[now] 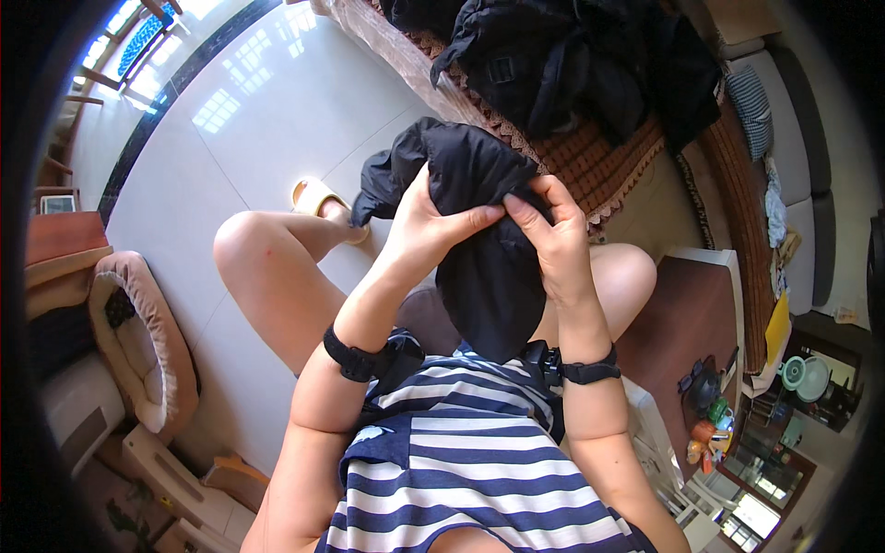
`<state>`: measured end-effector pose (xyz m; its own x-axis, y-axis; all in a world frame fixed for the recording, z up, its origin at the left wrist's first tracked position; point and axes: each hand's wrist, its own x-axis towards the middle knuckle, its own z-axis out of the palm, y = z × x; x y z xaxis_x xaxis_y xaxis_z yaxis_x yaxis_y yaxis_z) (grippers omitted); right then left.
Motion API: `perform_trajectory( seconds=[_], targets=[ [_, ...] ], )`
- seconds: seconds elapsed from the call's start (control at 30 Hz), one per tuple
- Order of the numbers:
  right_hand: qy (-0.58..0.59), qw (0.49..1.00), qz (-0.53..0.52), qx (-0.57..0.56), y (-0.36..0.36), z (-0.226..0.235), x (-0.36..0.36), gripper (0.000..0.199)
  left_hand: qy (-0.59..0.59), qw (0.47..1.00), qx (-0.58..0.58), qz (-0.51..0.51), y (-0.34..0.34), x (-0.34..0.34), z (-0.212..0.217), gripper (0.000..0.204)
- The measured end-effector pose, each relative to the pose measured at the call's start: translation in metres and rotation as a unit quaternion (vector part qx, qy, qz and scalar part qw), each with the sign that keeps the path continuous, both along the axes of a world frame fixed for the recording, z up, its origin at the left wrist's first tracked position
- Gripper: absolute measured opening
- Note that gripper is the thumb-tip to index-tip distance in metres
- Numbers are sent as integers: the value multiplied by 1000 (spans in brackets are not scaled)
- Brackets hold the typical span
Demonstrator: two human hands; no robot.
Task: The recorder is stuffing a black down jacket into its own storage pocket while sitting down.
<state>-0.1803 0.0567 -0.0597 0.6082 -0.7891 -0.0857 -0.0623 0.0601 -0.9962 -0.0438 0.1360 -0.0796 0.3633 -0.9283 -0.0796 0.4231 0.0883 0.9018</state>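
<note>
A black cloth (479, 161) is held above the lap, between the bare knees. It is clasped in the left grip (431, 221), closed with the thumb on top and the fingers hidden behind the fabric, and pinched in the right grip (560, 226), closed between thumb and fingers. The thumb tips are brought near each other. More black clothing (553, 69) is heaped beyond, on a brown woven cover (595, 170).
</note>
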Motion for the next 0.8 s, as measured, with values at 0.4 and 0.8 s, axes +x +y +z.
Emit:
perform_trajectory(
  seconds=[0.4, 0.8],
  targets=[
    [-94, 983, 34, 153, 6, 16, -8, 24, 253, 965, 39, 47, 6, 13, -7, 37],
    [106, 993, 10, -58, 3, 6, -9, 17, 78, 997, 21, 0, 7, -2, -18, 51]
  ],
)
